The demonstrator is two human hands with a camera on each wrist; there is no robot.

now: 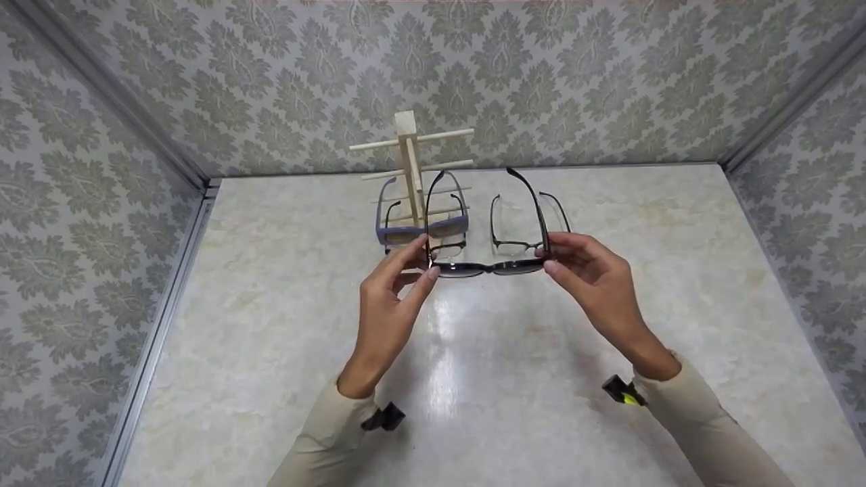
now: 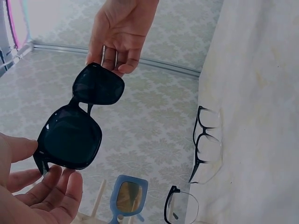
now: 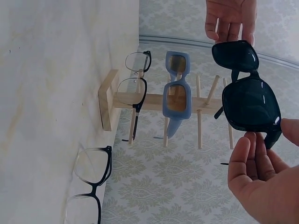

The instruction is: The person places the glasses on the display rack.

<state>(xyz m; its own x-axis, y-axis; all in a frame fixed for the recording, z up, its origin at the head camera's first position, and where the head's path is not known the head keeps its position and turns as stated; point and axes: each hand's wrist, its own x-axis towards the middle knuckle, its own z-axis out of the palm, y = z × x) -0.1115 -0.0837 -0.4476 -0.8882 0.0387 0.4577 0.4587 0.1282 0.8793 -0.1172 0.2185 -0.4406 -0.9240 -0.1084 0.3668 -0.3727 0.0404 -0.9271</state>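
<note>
Black sunglasses (image 1: pixel 517 266) with dark lenses are held up in front of me, temples unfolded and pointing away. My left hand (image 1: pixel 387 304) pinches the left end of the frame between thumb and fingers. At the opposite end my right hand (image 1: pixel 602 281) grips the hinge area the same way. Behind them stands a wooden glasses rack (image 3: pixel 154 101) with rows of pegs. Blue sunglasses (image 3: pixel 177 109) with brownish lenses hang on it, and below those, black-and-clear eyeglasses (image 3: pixel 145 88). In the head view, the held pair partly covers the rack's lower part.
Another pair of black-and-clear eyeglasses (image 3: pixel 110 161) sits on the marbled table (image 1: pixel 270 338), right of the rack, temples unfolded. The rack's upper pegs (image 1: pixel 446 134) stick out sideways near the patterned back wall (image 1: pixel 582 81). Patterned panels also flank the table on both sides.
</note>
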